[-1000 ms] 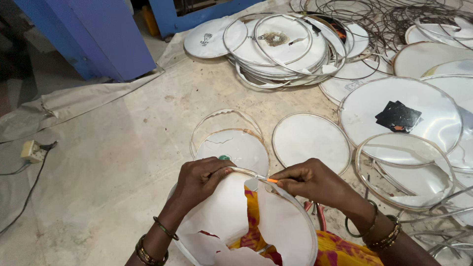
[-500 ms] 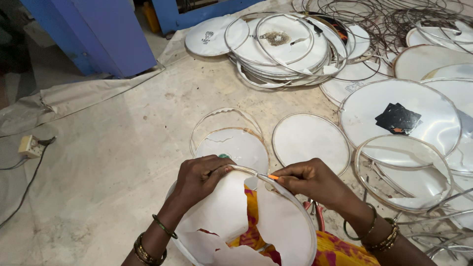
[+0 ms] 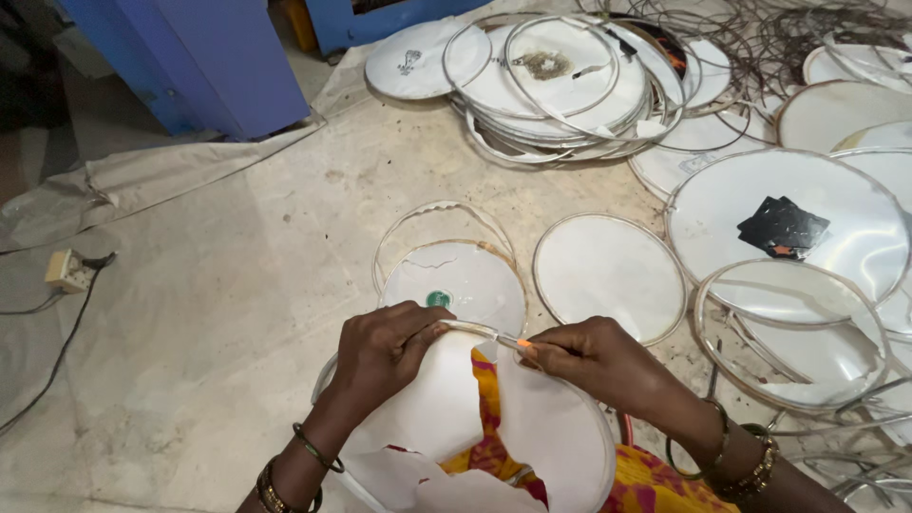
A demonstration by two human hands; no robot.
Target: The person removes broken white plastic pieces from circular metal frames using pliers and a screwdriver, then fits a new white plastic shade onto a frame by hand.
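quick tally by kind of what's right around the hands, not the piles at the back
Torn white disc in a metal hoop, held by the left hand: 1
Small blade tool in the right hand: 1
Flat white discs just ahead: 2
Empty wire hoop: 1
Total: 5

Both forearms are bare, with no sleeves in view. The left hand (image 3: 385, 347) has a thin dark green bangle round the wrist and, nearer the elbow, a gold-coloured bangle with a ribbed pattern. The right hand (image 3: 598, 361) has a thin dark bangle at the wrist and two broader gold-coloured bangles stacked behind it. Near the bottom edge, bright cloth covers the lap, yellow and orange with magenta and red patches.
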